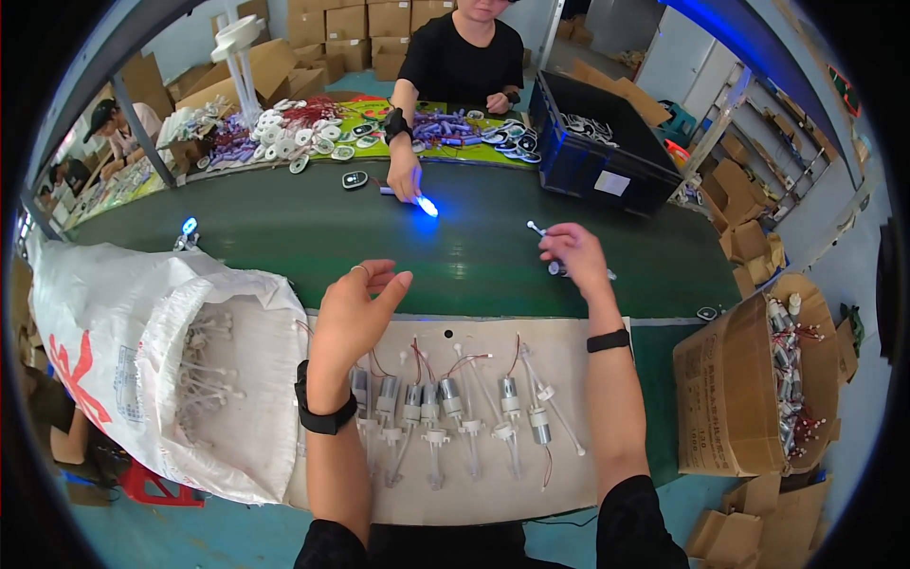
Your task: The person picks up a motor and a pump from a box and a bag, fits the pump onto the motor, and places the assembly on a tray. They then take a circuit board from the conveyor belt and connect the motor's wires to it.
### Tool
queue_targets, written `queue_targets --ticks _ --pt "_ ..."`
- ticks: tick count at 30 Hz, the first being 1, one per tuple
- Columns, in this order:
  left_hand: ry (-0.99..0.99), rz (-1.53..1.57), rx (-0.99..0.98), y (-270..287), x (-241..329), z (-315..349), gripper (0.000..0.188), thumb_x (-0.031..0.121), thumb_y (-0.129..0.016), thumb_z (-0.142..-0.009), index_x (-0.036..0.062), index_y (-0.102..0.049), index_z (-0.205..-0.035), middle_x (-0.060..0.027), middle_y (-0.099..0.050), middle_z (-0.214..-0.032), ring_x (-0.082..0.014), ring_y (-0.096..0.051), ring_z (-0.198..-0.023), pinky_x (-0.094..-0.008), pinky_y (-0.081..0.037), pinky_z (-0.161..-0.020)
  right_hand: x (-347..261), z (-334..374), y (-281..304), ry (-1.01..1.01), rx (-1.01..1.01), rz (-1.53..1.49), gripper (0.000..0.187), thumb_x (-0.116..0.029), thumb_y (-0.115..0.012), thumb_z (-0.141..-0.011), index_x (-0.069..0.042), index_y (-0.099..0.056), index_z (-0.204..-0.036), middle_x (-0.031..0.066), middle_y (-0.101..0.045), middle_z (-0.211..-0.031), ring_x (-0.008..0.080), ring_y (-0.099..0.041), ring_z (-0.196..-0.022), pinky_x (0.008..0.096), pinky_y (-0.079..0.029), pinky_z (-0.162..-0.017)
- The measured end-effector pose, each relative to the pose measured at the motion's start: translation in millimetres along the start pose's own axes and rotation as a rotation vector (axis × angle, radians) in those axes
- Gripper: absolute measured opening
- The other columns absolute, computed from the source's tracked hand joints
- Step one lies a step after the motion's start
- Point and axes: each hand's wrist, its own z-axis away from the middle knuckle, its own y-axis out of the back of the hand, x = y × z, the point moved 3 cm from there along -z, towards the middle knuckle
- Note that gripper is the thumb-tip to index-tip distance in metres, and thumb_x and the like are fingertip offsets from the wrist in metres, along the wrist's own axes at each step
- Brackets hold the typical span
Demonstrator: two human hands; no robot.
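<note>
My left hand [353, 308] hovers over the near edge of the green conveyor belt [284, 228], thumb apart from the fingers, holding nothing visible. Farther right, above the belt, my right hand [576, 256] pinches a thin tube with a white ball tip [536, 229]. Just under that hand a small cylindrical part [557, 269] shows, partly hidden; whether I touch it I cannot tell. Between my forearms, several small silver motors [448, 396] with white ends, red wires and clear tubes lie on a beige board [559, 484].
At left, a white woven sack [104, 313] holds white-tipped tubes. A cardboard box [730, 389] of motors stands at right. Across the belt, a co-worker's hand [405, 175] holds a part glowing blue [427, 206]. A black crate [607, 142] sits at the far right.
</note>
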Motion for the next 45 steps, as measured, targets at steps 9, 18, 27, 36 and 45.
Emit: queue_targets --ticks 9,18,27,36,45 --pt "0.037 -0.088 0.046 -22 -10 -3 0.045 0.028 -0.068 -0.094 -0.0084 -0.063 -0.119 -0.0148 -0.072 -0.102 -0.0178 -0.068 -0.095 -0.0284 -0.052 -0.083 -19 -6 36 0.058 0.097 -0.274 0.013 -0.008 -0.068 -0.091 -0.002 -0.068 -0.102 0.0055 -0.071 -0.090 0.0114 -0.065 -0.075 0.0237 -0.051 -0.069" --pt "0.001 -0.211 0.100 -18 -25 -9 0.039 0.025 -0.067 -0.095 -0.0078 -0.065 -0.115 -0.0131 -0.072 -0.097 -0.0166 -0.068 -0.091 -0.0284 -0.053 -0.081 -45 9 44 0.093 0.013 -0.225 0.014 -0.009 -0.066 -0.091 -0.001 -0.068 -0.102 0.0061 -0.071 -0.089 0.0114 -0.064 -0.076 0.0239 -0.049 -0.067" --pt "-0.060 -0.587 0.363 62 -22 -58 0.031 0.024 -0.067 -0.092 -0.0041 -0.070 -0.105 -0.0168 -0.074 -0.091 -0.0227 -0.072 -0.086 -0.0328 -0.055 -0.078 -48 9 44 0.106 -0.015 -0.183 0.014 -0.008 -0.065 -0.091 0.000 -0.068 -0.102 0.0060 -0.070 -0.088 0.0111 -0.063 -0.075 0.0236 -0.048 -0.069" --pt "0.090 -0.822 0.115 66 -109 -221 0.034 0.030 -0.065 -0.083 0.0080 -0.074 -0.107 -0.0192 -0.071 -0.105 -0.0359 -0.068 -0.102 -0.0422 -0.053 -0.092 -58 11 39 0.082 -0.050 -0.165 0.011 -0.007 -0.065 -0.091 0.000 -0.067 -0.100 0.0054 -0.069 -0.087 0.0102 -0.062 -0.075 0.0229 -0.049 -0.070" --pt "0.274 -0.777 0.362 35 -197 -334 0.066 0.054 -0.067 -0.084 -0.0071 -0.068 -0.110 -0.0296 -0.067 -0.110 -0.0410 -0.063 -0.110 -0.0465 -0.050 -0.095 -70 20 51 0.068 0.023 -0.085 0.008 -0.004 -0.066 -0.091 0.001 -0.065 -0.098 0.0054 -0.069 -0.084 0.0099 -0.064 -0.074 0.0227 -0.051 -0.069"
